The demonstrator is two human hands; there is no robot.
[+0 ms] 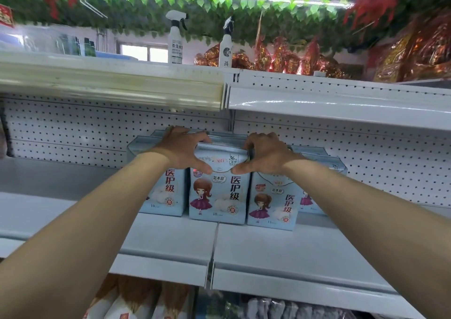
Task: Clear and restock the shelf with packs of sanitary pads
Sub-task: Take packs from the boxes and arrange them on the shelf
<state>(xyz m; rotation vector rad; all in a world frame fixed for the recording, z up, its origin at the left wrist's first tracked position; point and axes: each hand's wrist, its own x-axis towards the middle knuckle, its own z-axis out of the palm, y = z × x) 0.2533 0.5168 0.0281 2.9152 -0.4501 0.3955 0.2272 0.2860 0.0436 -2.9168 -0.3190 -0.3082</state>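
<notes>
Head view: "医护级" on pad pack (pixel 219 191) between both hands.

The middle pack (pixel 219 196) is being held at its top on the shelf (pixel 268 243) — left hand (pixel 183 150) on the left corner, right hand (pixel 263 155) on the right. It is being flanked closely by a left pack (pixel 168 196) and a right pack (pixel 273 204), with rear packs (pixel 140 145) standing behind, before the pegboard (pixel 73 128). Above, two spray bottles (pixel 176 43) are being kept on the top shelf (pixel 317 104) — foil bags (pixel 292 60) to their right.

Left hand (pixel 181 149) and right hand (pixel 264 155) reach forward, fingers seemingly curled.
</notes>
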